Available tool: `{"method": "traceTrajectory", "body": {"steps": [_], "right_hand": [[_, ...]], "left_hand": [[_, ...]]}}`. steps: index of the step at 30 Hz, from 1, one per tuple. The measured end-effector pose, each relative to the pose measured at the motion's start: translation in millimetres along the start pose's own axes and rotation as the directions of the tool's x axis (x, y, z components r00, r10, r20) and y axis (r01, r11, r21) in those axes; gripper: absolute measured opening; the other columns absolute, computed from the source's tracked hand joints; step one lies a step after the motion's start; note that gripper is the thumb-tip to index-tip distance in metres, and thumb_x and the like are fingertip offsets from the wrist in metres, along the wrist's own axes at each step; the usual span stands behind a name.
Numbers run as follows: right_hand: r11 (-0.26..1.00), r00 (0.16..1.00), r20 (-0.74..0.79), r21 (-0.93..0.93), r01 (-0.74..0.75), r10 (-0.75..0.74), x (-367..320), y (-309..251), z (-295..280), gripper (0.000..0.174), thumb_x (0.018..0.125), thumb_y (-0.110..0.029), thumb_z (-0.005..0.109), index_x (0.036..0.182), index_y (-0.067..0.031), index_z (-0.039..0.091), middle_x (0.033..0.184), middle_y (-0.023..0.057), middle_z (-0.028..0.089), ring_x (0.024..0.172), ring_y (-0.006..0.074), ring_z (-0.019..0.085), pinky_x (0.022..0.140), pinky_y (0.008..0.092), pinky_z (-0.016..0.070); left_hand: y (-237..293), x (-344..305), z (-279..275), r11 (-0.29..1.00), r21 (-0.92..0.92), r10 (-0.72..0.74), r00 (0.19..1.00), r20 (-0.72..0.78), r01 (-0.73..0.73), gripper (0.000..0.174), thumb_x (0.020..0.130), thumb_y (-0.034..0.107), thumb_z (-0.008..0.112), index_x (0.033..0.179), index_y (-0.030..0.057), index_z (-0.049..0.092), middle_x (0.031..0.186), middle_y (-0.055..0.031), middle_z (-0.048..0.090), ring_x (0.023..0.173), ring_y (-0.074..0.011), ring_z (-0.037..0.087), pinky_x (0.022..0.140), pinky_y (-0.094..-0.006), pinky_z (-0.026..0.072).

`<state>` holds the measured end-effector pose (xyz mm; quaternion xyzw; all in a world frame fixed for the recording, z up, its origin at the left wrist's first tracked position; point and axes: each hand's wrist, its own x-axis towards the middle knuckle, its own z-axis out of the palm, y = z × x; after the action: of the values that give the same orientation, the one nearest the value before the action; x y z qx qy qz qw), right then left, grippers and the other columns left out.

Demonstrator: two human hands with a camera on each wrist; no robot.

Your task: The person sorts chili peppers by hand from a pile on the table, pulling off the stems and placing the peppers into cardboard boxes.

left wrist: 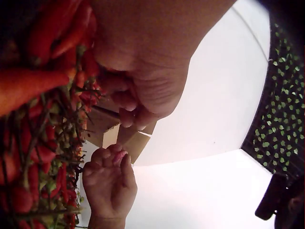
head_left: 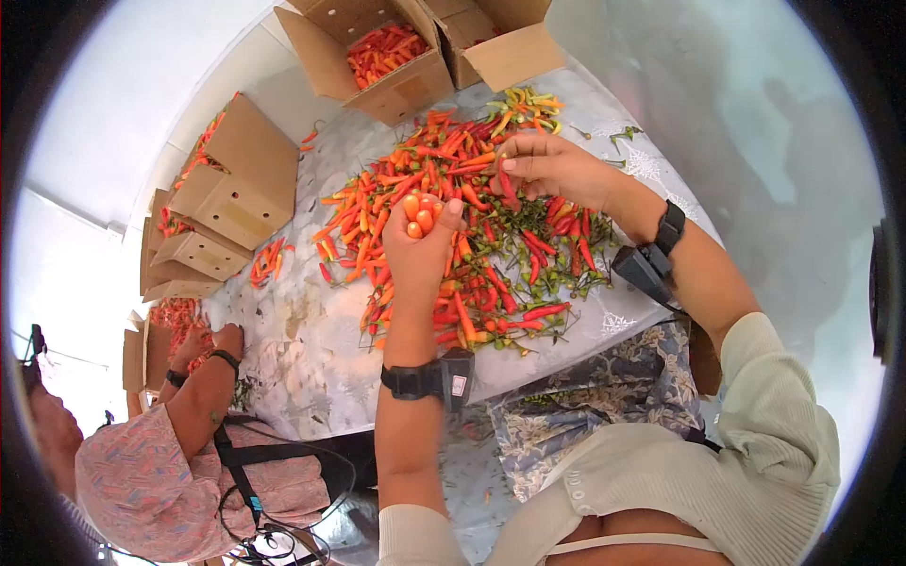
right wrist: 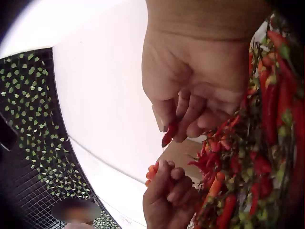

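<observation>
My left hand [head_left: 415, 259] grips a bunch of orange-red chillies [head_left: 423, 216], their rounded ends showing above the curled fingers. To its right and farther forward, my right hand [head_left: 559, 172] pinches a single red chilli [head_left: 507, 183] between thumb and fingers. In the right wrist view that red chilli [right wrist: 168, 135] points down from the fingertips, just above the left hand [right wrist: 169, 198]. Both hands are over a wide heap of red and orange chillies [head_left: 472, 255]. Green stems and small green chillies [head_left: 533, 226] are mixed in at the heap's right side.
Cardboard boxes of chillies stand at the back [head_left: 406, 90] and along the left side [head_left: 241, 179]. Yellow-green chillies [head_left: 519, 104] lie at the heap's far end. Another person [head_left: 179, 472] works at the left, hands at a box. The patterned table cover [head_left: 311, 377] has stains.
</observation>
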<state>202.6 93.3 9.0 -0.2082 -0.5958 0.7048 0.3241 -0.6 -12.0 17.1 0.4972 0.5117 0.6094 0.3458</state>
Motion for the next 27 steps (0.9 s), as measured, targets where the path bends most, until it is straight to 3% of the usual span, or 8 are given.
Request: {"method": "traceTrajectory", "body": {"steps": [5,13,16,21,23,27], "right_hand": [[0.998,0.998,0.043,0.042,-0.054,0.052,-4.3,0.5,14.8,0.018,0.092,-0.026,0.064,0.097,-0.0108,0.056,0.078,-0.003,0.062,0.062,0.0061,0.06,0.054,0.0185,0.0462],[0.996,0.997,0.003,0.02,-0.083,0.083,-5.4,2.4,23.7,0.022,0.09,-0.026,0.066,0.099,-0.0103,0.054,0.076,-0.0018,0.062,0.062,0.0071,0.061,0.051,0.0182,0.0455],[1.0,0.999,-0.046,-0.014,-0.019,0.018,-5.7,0.7,22.8,0.022,0.091,-0.025,0.065,0.103,-0.0094,0.054,0.077,-0.0013,0.062,0.063,0.007,0.06,0.053,0.0188,0.0456],[0.992,0.967,-0.23,0.037,0.119,-0.107,-12.2,-18.2,5.9,0.02,0.092,-0.022,0.063,0.106,-0.0087,0.057,0.079,-0.0008,0.062,0.066,0.0073,0.058,0.058,0.0217,0.0456],[0.974,0.921,-0.361,0.112,0.199,-0.146,-14.0,-22.2,-2.9,0.02,0.092,-0.021,0.063,0.106,-0.0087,0.057,0.08,-0.0011,0.062,0.066,0.0078,0.059,0.059,0.0223,0.0457],[0.976,0.78,-0.611,0.052,0.211,-0.136,-45.9,-27.6,-44.7,0.021,0.091,-0.022,0.064,0.106,-0.0089,0.059,0.085,-0.0008,0.063,0.072,0.0082,0.06,0.062,0.022,0.0456]], "left_hand": [[6.4,-2.5,4.5,1.0,-0.003,0.0,1.0,0.022,0.0,0.023,0.083,0.015,0.074,0.09,0.0032,0.056,0.073,-0.0058,0.065,0.053,-0.006,0.054,0.044,-0.0199,0.0415],[-3.2,0.1,-0.7,0.995,0.095,0.026,0.998,0.065,-0.032,0.022,0.082,0.013,0.075,0.09,0.0036,0.057,0.075,-0.0033,0.063,0.06,-0.0071,0.058,0.05,-0.02,0.0443],[-0.2,-1.1,0.3,0.995,0.095,0.005,0.999,0.045,-0.009,0.021,0.082,0.012,0.075,0.089,0.0037,0.057,0.075,-0.0028,0.063,0.061,-0.0069,0.058,0.051,-0.0199,0.0443],[-3.5,0.7,-0.8,0.993,0.119,0.006,0.996,0.084,-0.016,0.02,0.082,0.013,0.074,0.088,0.0044,0.058,0.071,-0.0023,0.063,0.055,-0.0057,0.054,0.047,-0.0201,0.0413],[0.4,-0.5,1.7,0.995,0.103,-0.009,0.998,0.066,0.003,0.019,0.082,0.013,0.074,0.088,0.0046,0.058,0.07,-0.0027,0.063,0.052,-0.0053,0.052,0.046,-0.0202,0.04],[-3.3,-0.2,-0.3,0.992,0.125,-0.012,1.0,0.029,0.008,0.02,0.082,0.013,0.074,0.089,0.0049,0.057,0.069,-0.0023,0.062,0.05,-0.0052,0.049,0.045,-0.0204,0.0395]]}}
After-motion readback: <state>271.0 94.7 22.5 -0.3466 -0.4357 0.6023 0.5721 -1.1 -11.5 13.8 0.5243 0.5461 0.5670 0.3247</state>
